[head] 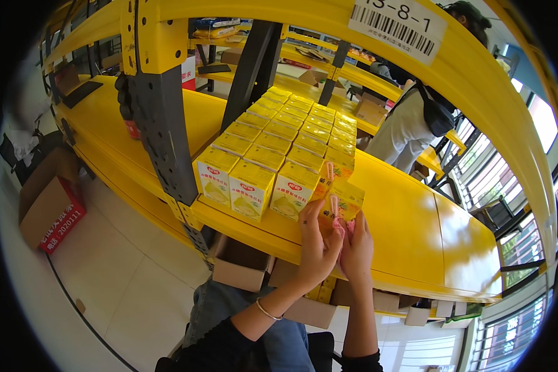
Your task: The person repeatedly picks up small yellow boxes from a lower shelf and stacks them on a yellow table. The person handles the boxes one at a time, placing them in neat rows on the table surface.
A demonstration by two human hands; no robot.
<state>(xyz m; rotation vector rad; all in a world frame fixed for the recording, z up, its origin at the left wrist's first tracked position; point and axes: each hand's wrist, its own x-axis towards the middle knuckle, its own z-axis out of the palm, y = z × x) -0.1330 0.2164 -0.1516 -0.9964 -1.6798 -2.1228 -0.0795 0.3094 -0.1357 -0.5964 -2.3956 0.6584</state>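
Rows of yellow drink cartons (272, 142) stand packed together on the yellow metal shelf (400, 209). The front cartons at left show a pear picture; those at the right front are orange-yellow with a straw on the side. My left hand (318, 244) has its fingers along the left side of the nearest orange-yellow carton (348, 199), its thumb on a pink cloth (339, 228). My right hand (357, 249) is beside it, closed around the cloth at the carton's lower right. The fingers partly hide the carton's lower part and the cloth.
A grey upright post (162, 135) stands left of the cartons, and a yellow beam (307, 14) crosses overhead. Open cardboard boxes (239, 269) sit below the shelf edge. Another box (51, 214) lies on the floor at left. A person (404, 125) stands behind the shelf.
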